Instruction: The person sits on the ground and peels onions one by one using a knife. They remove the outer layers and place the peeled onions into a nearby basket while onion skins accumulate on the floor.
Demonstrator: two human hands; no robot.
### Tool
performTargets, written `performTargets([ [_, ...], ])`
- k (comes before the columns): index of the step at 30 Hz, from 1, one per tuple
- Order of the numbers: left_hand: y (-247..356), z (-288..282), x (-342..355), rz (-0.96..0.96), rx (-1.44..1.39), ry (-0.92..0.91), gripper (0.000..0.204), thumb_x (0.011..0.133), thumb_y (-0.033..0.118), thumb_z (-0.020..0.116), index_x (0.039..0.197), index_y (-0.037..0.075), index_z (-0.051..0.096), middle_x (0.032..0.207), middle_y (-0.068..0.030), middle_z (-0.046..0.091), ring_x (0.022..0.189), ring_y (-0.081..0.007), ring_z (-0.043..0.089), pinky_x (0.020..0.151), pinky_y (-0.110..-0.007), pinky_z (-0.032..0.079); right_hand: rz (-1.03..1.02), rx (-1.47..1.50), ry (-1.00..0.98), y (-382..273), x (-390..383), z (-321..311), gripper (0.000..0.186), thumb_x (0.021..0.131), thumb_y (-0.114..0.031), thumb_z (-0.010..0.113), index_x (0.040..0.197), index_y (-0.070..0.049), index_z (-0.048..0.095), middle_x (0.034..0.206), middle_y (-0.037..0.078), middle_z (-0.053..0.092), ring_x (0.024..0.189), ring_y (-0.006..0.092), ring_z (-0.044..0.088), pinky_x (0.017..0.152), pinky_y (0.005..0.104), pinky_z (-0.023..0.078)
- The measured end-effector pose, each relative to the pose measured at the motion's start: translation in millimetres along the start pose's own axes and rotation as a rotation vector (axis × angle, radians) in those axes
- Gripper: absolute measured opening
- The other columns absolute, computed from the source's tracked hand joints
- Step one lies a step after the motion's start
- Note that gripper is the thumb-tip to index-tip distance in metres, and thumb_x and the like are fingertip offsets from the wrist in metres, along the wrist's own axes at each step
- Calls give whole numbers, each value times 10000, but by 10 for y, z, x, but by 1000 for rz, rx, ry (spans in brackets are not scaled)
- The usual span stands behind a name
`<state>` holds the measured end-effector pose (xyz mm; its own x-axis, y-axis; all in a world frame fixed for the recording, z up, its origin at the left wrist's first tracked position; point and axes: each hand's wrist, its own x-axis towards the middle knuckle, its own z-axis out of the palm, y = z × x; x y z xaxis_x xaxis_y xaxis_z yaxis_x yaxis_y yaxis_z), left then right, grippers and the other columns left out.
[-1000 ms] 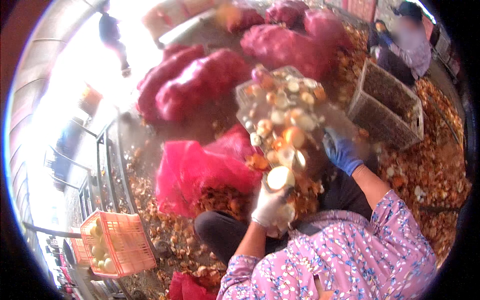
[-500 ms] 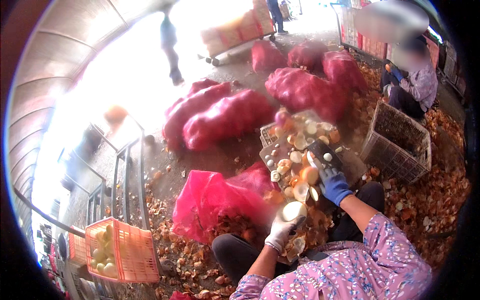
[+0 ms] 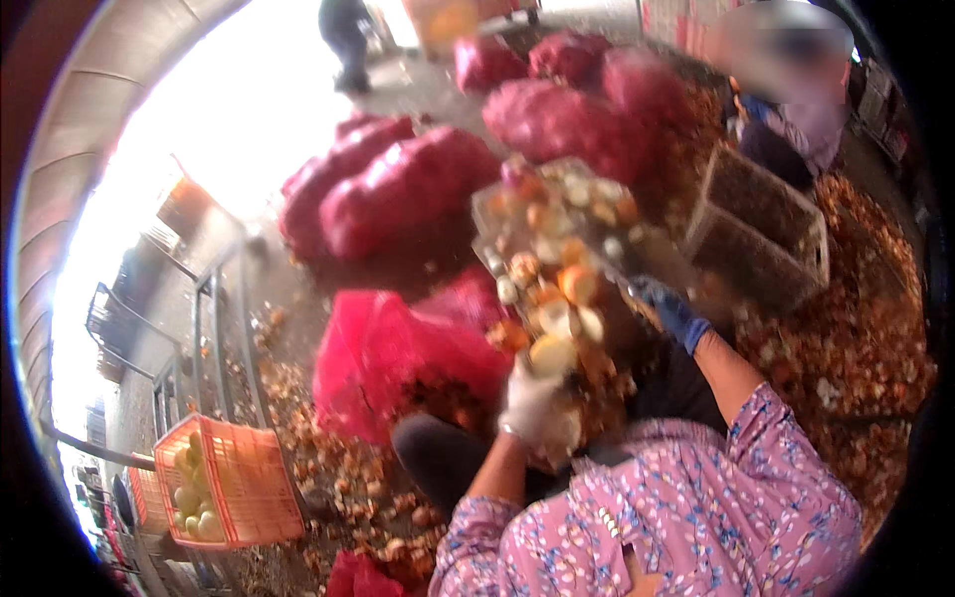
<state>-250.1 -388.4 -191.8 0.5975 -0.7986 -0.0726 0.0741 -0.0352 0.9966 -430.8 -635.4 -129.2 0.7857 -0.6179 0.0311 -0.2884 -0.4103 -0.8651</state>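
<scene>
My left hand [image 3: 532, 400], in a white glove, is closed on a pale peeled onion [image 3: 552, 355] at the near end of the onion pile. My right hand [image 3: 674, 310], in a blue and grey glove, is just right of the pile, closed round what appears to be a knife [image 3: 615, 277]; motion blurs its blade. Between and beyond my hands, whole onions, cut pieces and orange-brown skins lie heaped on a board. An orange-skinned onion [image 3: 578, 284] sits near the middle of this heap.
An open pink net sack [image 3: 363, 348] lies left of my knees. Full red sacks [image 3: 413, 189] lie farther off. A grey crate [image 3: 761, 234] stands to the right, near a seated person. An orange crate [image 3: 244, 488] with peeled onions is at lower left. Skins litter the floor.
The whole view has shifted, so the scene sits higher and more to the left. My right hand has drawn back slightly from the pile. My left hand keeps its onion.
</scene>
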Motion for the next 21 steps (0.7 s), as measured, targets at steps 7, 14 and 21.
performTargets([
  [7,583,203,-217,-28,402,33,770,688,184,811,1323,13,411,1143,-142,628,1021,-201,619,887,-323,494,77,427,-80,-761,-922,396,174,945,-206,537,1050,-75,580,767,-28,534,650,93,530,620,253,463],
  [14,536,215,-310,-27,267,-20,787,665,148,833,1314,-3,415,1130,-137,624,1015,-196,613,885,-316,501,-5,4,-68,-932,-1047,550,197,921,-190,524,936,-5,590,741,203,591,642,252,580,637,376,468],
  [21,396,159,-366,176,442,-26,720,669,197,817,1279,53,463,1210,-190,542,1064,-342,587,890,-405,494,11,-301,-111,-1151,-933,515,236,911,-255,531,898,-33,609,743,233,616,728,410,619,611,462,482],
])
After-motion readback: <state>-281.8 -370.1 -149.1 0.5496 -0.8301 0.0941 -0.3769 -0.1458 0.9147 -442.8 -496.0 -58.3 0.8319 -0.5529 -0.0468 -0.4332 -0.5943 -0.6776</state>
